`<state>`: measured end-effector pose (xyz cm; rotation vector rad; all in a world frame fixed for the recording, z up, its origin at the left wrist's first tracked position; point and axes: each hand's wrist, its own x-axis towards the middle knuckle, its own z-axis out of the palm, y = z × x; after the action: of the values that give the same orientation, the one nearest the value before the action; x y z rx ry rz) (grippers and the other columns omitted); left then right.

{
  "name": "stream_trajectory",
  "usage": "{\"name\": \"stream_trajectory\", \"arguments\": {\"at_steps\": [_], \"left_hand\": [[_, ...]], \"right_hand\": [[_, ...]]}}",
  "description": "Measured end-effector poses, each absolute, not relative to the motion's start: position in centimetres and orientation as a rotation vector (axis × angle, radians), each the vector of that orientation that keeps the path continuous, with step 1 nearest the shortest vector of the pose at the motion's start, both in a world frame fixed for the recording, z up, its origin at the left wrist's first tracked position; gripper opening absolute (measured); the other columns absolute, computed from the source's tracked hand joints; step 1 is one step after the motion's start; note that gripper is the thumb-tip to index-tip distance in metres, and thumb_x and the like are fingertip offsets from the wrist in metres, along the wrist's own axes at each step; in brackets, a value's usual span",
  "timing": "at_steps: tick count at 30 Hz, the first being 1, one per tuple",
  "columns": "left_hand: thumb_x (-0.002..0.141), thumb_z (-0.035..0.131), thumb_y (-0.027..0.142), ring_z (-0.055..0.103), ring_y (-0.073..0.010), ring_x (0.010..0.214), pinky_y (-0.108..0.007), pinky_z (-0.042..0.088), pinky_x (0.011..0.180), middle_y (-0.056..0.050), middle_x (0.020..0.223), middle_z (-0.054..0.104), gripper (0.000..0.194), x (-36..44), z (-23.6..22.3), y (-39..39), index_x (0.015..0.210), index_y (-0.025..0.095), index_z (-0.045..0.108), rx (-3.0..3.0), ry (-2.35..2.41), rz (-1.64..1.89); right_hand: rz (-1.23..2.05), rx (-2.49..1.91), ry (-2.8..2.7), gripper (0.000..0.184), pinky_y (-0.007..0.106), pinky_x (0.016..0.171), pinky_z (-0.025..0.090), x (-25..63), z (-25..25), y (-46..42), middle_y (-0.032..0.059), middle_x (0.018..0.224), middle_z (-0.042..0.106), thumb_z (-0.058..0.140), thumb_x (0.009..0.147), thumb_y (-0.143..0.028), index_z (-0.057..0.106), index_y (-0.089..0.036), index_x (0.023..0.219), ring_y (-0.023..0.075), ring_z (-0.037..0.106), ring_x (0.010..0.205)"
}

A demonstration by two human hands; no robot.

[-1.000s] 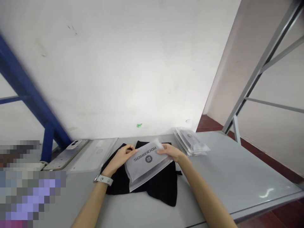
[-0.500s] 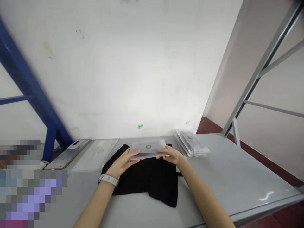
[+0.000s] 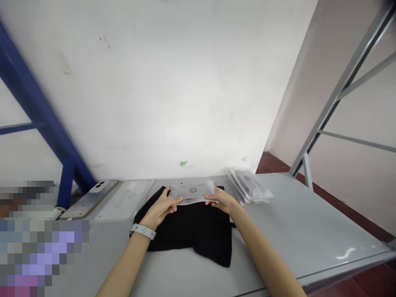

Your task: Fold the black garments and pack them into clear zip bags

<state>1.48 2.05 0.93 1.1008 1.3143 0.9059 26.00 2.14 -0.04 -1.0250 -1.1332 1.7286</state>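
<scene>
Both hands grip a folded frosted plastic bag [image 3: 193, 190] with a small round dark logo, held above a black cloth garment [image 3: 185, 231]. My left hand [image 3: 162, 208] pinches the bag's left end, thumb on top and fingers beneath. At the right end, my right hand [image 3: 221, 200] has its thumb and fingers closed on the edge. The black garment lies spread on the grey table under the bag; its far part is partly covered by the hands and bag. A patterned pale band circles my left wrist.
A pile of folded frosted bags [image 3: 249, 185] lies right of the garment. Flat frosted bags [image 3: 122, 200] and a phone [image 3: 89, 200] lie at the left on the grey table [image 3: 297, 222]. A white wall panel [image 3: 185, 90] stands behind, between blue and grey metal frames. The lower left is pixelated.
The bag stays between both hands, its near edge now bowed and its surface more wrinkled. My hands have barely moved; the view has shifted slightly.
</scene>
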Motion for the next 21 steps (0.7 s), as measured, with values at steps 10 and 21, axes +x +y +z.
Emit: {"name": "stream_trajectory", "arguments": {"at_steps": [10,21], "left_hand": [[0.076,0.072,0.030,0.051,-0.0100,0.041,-0.018,0.036,0.044,0.012,0.044,0.047,0.098,2.5,2.1,0.7,0.151,0.024,0.009,1.297,1.228,0.966],[0.084,0.064,0.045,0.067,-0.0121,0.064,-0.026,0.056,0.065,-0.009,0.108,0.072,0.087,2.5,3.5,0.6,0.150,0.033,0.008,1.198,1.107,1.084]], "right_hand": [[1.687,-1.062,-1.003,0.046,0.030,0.071,0.057,26.3,-0.6,2.4,0.0068,0.122,0.063,0.078,0.071,-0.035,0.060,-0.024,0.113,0.0219,0.067,0.095],[1.189,-1.045,-0.684,0.039,0.026,0.072,0.056,31.1,3.0,0.2,0.0012,0.116,0.066,0.075,0.069,-0.029,0.060,-0.027,0.105,0.0216,0.064,0.104]]}}
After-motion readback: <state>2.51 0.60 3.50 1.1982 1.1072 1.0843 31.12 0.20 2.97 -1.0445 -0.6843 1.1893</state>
